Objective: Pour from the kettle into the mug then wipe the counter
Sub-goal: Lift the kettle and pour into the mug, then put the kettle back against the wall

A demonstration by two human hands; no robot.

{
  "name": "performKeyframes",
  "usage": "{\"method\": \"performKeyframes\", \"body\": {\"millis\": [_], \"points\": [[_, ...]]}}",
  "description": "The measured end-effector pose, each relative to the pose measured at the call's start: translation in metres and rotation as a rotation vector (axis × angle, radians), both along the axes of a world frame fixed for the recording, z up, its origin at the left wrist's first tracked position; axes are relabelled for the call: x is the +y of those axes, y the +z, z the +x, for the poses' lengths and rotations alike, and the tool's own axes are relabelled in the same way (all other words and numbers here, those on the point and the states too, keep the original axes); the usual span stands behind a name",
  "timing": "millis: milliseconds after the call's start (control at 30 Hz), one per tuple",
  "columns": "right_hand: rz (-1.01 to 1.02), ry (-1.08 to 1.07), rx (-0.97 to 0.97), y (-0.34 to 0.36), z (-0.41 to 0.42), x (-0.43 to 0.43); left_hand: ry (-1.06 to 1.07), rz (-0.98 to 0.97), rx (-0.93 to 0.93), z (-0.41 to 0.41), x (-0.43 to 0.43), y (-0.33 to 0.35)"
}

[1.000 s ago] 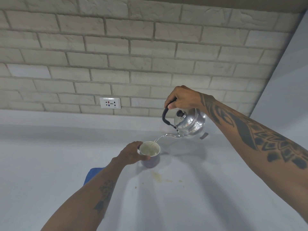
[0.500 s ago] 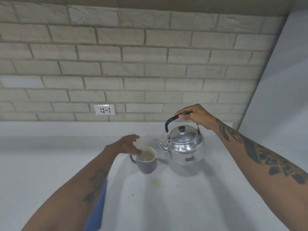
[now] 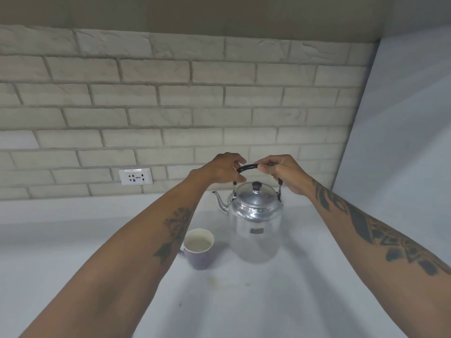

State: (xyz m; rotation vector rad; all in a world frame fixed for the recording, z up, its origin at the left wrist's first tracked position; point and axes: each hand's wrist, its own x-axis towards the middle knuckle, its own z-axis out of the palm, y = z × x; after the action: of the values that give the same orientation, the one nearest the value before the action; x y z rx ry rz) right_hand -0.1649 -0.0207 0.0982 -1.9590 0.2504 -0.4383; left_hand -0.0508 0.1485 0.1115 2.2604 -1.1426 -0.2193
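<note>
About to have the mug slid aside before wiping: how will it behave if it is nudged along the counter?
The mug looks nearly full of pale liquid, so a quick push would probably slop it over the rim. It seems ceramic, so likely heavy enough not to tip, and it should slide easily on the smooth counter. Its handle is half hidden behind the left forearm.

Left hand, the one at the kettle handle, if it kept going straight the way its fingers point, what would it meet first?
The left hand points rightward along the black handle, so it would probably meet the right hand first, which grips the same handle just across a short gap above the kettle. Depth is hard to judge from this one view.
</note>
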Motion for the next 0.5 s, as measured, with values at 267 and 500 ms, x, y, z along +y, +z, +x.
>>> {"method": "performKeyframes", "body": {"millis": [267, 500], "points": [[-0.147, -0.043, 0.078, 0.011, -0.017, -0.023, -0.036, -0.023, 0.006, -0.016, -0.051, 0.009], [-0.437, -0.070, 0.202, 0.009, -0.013, -0.053, -0.051, -0.002, 0.027, -0.018, -0.084, -0.001]]}}
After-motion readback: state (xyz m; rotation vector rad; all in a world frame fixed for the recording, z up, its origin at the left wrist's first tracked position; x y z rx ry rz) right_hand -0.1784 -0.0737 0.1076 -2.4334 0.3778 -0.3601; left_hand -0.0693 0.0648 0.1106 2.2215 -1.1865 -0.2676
